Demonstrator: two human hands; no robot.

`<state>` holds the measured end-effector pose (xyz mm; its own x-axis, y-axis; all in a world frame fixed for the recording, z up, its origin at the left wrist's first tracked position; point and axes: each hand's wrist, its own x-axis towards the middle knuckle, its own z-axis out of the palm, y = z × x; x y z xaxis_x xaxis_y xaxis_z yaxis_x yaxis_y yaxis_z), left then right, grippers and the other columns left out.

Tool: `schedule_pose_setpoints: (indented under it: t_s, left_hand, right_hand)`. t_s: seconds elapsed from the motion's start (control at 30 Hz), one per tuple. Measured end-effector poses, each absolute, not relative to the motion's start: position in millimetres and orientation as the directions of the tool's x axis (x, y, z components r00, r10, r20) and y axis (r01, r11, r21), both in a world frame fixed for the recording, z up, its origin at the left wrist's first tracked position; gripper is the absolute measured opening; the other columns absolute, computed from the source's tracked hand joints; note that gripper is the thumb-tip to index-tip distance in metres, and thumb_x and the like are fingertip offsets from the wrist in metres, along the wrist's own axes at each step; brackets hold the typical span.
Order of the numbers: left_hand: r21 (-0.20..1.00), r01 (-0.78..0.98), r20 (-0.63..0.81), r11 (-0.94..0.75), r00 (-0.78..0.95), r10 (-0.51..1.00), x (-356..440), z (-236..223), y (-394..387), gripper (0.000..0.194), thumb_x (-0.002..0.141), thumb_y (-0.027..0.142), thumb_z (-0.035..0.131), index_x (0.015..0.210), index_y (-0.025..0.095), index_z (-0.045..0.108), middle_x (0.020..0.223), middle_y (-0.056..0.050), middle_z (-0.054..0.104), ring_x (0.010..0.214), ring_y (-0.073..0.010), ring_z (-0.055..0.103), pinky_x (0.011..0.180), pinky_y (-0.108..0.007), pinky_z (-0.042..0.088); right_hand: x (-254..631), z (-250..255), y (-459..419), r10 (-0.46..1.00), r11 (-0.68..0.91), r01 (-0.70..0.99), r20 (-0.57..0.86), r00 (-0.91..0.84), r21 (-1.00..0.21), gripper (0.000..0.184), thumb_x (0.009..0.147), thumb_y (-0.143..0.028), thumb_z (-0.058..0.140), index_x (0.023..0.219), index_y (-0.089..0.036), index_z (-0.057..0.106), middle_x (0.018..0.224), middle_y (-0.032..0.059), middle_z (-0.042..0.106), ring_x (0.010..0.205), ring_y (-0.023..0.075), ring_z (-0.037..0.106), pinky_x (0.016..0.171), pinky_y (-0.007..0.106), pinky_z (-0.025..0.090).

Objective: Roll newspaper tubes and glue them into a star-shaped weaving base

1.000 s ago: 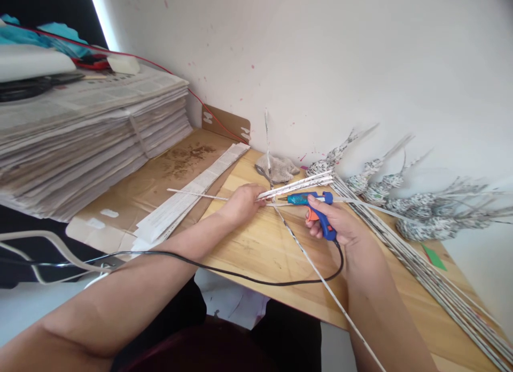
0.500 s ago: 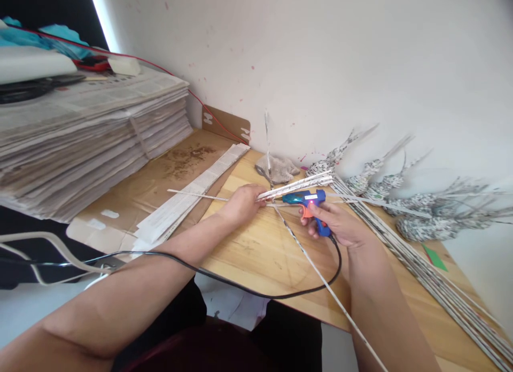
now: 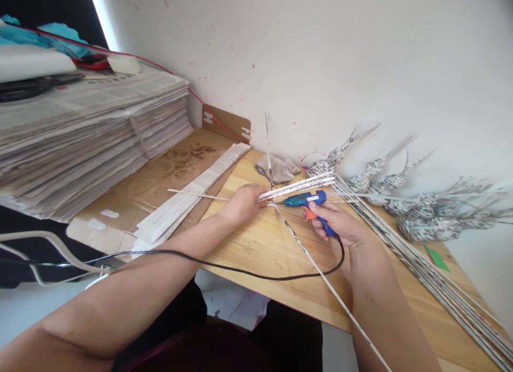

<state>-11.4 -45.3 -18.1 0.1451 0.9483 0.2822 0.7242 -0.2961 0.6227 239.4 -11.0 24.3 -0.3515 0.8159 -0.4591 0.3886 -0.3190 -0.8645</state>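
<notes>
My right hand [image 3: 339,222] grips a blue glue gun [image 3: 306,201] with an orange trigger, its nozzle pointing left at a crossing of thin rolled-paper sticks [image 3: 296,186]. My left hand [image 3: 242,201] is closed on those sticks at the crossing, pressing them to the wooden board [image 3: 260,243]. One long stick [image 3: 320,278] runs diagonally toward me; another [image 3: 192,194] sticks out to the left. The gun's black cord [image 3: 240,270] loops off the board's front edge.
A tall stack of newspapers [image 3: 88,126] fills the left. Cut paper strips [image 3: 188,198] lie on brown cardboard [image 3: 160,174]. Many rolled sticks [image 3: 420,265] and woven paper pieces [image 3: 420,211] lie along the right by the white wall. A crumpled cloth [image 3: 278,168] sits behind the crossing.
The glue gun and my right hand shifted slightly, first nearer the crossing, then a little right again. My left hand stayed put on the sticks.
</notes>
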Motion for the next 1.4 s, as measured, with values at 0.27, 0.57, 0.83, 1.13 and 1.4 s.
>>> schedule_pose_setpoints:
  t_s: [0.27,0.57,0.83,1.13,1.4]
  left_hand:
    - [0.564,0.760,0.293,-0.323,0.181,0.939,-10.9,-15.1,-46.7,0.013,0.083,0.015,0.056,0.079,0.016,0.068,0.078,-0.005,0.063,0.079,-0.0184,0.058,0.072,-0.027,0.042]
    - [0.550,0.755,0.302,-0.356,0.218,0.928,-8.6,-14.2,-45.9,0.026,0.087,0.015,0.048,0.093,0.019,0.073,0.080,-0.007,0.062,0.082,-0.0187,0.059,0.076,-0.027,0.044]
    - [0.500,0.803,0.280,-0.324,0.203,0.938,-2.9,-14.8,-43.4,0.026,0.088,0.022,0.050,0.099,0.021,0.074,0.084,-0.007,0.065,0.085,-0.0199,0.060,0.080,-0.029,0.045]
    - [0.481,0.808,0.305,-0.340,0.209,0.929,-3.8,-17.4,-43.2,0.026,0.088,0.025,0.051,0.098,0.022,0.074,0.081,-0.007,0.064,0.082,-0.0195,0.059,0.078,-0.029,0.045]
    - [0.468,0.817,0.298,-0.337,0.213,0.931,-3.5,-15.1,-43.9,0.026,0.084,0.019,0.051,0.096,0.023,0.074,0.082,-0.007,0.064,0.083,-0.0201,0.060,0.077,-0.028,0.045]
  right_hand:
    - [238.2,23.5,-10.8,0.814,-0.324,0.402,-0.469,-0.342,-0.856,0.038,0.077,-0.053,0.066,0.078,-0.018,0.050,0.052,-0.0058,0.045,0.037,0.0075,0.043,0.032,0.018,0.030]
    - [234.5,22.3,-10.7,0.816,-0.365,0.422,-0.503,-0.286,-0.830,0.030,0.085,-0.046,0.058,0.078,-0.021,0.045,0.050,-0.0062,0.044,0.033,0.0078,0.041,0.030,0.018,0.029]
    - [234.9,23.4,-10.1,0.800,-0.380,0.455,-0.533,-0.275,-0.805,0.032,0.084,-0.049,0.060,0.081,-0.022,0.042,0.049,-0.0074,0.044,0.031,0.0084,0.041,0.028,0.018,0.025]
    - [239.0,22.6,-9.4,0.807,-0.362,0.414,-0.503,-0.310,-0.835,0.031,0.084,-0.049,0.059,0.084,-0.021,0.048,0.050,-0.0069,0.044,0.032,0.0081,0.041,0.029,0.018,0.025]
    - [237.3,23.0,-10.8,0.816,-0.358,0.418,-0.497,-0.294,-0.835,0.027,0.086,-0.045,0.058,0.082,-0.021,0.048,0.048,-0.0067,0.044,0.030,0.0078,0.039,0.029,0.019,0.026]
